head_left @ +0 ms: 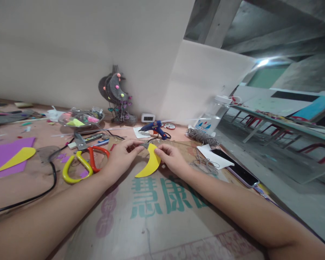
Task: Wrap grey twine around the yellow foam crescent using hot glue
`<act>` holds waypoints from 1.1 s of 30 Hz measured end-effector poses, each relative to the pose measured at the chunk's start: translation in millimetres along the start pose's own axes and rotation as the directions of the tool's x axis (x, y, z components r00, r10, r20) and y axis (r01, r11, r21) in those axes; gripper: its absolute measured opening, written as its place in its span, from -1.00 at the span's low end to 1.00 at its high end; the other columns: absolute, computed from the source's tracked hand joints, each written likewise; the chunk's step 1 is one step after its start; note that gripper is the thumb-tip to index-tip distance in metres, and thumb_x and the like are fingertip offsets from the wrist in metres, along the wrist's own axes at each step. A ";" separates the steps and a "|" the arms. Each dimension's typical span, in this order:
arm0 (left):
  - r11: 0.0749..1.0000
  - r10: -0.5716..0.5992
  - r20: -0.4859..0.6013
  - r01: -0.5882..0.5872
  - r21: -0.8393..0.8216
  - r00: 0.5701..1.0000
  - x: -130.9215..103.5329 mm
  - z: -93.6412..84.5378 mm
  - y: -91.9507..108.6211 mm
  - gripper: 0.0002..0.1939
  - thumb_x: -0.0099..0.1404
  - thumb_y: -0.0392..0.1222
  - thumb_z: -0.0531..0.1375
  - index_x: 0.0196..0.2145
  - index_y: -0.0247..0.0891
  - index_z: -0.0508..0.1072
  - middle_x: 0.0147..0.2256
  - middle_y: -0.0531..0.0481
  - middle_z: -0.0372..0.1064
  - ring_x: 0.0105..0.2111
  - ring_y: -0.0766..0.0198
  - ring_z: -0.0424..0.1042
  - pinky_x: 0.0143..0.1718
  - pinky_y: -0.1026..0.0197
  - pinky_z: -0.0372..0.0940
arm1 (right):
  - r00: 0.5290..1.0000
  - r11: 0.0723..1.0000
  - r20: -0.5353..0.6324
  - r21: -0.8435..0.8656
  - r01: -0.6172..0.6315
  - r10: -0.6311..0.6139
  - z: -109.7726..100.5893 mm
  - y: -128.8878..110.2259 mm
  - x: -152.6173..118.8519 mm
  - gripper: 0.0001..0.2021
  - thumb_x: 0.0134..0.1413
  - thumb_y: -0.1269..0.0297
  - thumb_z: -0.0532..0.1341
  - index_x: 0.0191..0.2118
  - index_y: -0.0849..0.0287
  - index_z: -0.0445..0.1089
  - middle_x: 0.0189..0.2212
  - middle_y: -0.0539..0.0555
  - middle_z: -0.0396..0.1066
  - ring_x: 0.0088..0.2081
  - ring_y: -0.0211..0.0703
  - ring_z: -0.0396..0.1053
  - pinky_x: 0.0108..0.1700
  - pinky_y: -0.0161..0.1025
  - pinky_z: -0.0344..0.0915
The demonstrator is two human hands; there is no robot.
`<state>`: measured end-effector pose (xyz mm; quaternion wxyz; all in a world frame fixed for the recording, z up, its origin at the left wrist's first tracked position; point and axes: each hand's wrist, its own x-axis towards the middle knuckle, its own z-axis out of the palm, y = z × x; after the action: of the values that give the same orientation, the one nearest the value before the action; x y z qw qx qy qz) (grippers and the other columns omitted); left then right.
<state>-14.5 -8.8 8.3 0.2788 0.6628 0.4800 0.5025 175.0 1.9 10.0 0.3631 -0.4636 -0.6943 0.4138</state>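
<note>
A yellow crescent-shaped piece [151, 164] is above the printed cardboard [162, 224], its pointed end toward me. My right hand [171, 156] pinches its right edge, thumb on the front face. My left hand [127, 152] is closed in a pinch at the crescent's upper tip, where a small grey bit [145, 145] shows; what exactly those fingertips grip is unclear. Just beyond the hands, a blue glue gun [155, 128] rests by a white paper scrap [141, 133]. Scissors [91, 164] with yellow and red handles lie left of my left hand.
Purple sheet [9, 153] with a yellow cutout [18, 159], black cable [54, 173] and a bowl of bright pieces [81, 119] are left. Behind stand a grey moon-shaped ornament [115, 90] and a small clock [147, 117]. Grey yarn [202, 136], plastic jar [212, 112] and phone [237, 169] are right.
</note>
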 end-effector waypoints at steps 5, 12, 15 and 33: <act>1.000 -0.015 -0.016 0.015 -0.006 1.000 0.9 -1.0 2.2 -0.76 0.15 -0.07 0.15 -0.28 -0.23 0.49 -0.30 -0.01 0.47 -0.30 0.22 0.40 -0.28 0.22 0.25 | 0.999 0.997 0.032 0.070 0.024 -0.027 1.0 -3.6 -1.6 -0.75 0.04 0.07 0.12 -0.38 0.18 0.27 -0.60 -0.09 0.19 -0.64 -0.40 0.12 -0.67 -0.46 0.11; 0.999 -0.039 -0.046 0.038 -0.030 0.998 1.4 -0.2 0.9 -0.74 0.15 -0.08 0.14 -0.24 -0.23 0.47 -0.29 -0.02 0.47 -0.32 0.24 0.41 -0.30 0.24 0.26 | 0.998 0.997 0.044 0.066 0.048 -0.051 0.9 -4.7 -0.7 -0.76 0.02 0.08 0.14 -0.32 0.16 0.25 -0.53 -0.07 0.23 -0.61 -0.37 0.15 -0.63 -0.41 0.14; 0.997 -0.072 -0.069 0.069 -0.042 0.995 2.4 0.1 -2.5 -0.69 0.14 -0.01 0.14 -0.22 -0.25 0.43 -0.34 -0.02 0.44 -0.39 0.26 0.38 -0.39 0.25 0.24 | 0.989 0.990 -0.040 -0.015 0.143 -0.144 0.3 -7.0 -1.6 -0.79 0.01 0.13 0.15 -0.38 0.18 0.23 -0.56 -0.07 0.21 -0.57 -0.36 0.14 -0.55 -0.38 0.13; 0.985 -0.104 0.091 0.115 -0.132 0.990 3.7 -1.2 -0.8 -0.64 0.14 0.10 0.09 -0.53 -0.27 0.38 -0.54 0.05 0.29 -0.48 0.30 0.26 -0.48 0.32 0.11 | 0.832 0.670 0.010 -0.588 0.453 -0.555 -7.1 -0.1 -3.5 -0.94 -0.01 0.42 0.07 -0.40 0.15 0.26 -0.53 0.00 0.22 -0.47 -0.24 0.14 -0.40 -0.31 0.07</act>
<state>-15.7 -5.2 9.5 0.3708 0.6354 0.4679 0.4898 182.4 0.3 12.4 0.3662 -0.3727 -0.8521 0.0299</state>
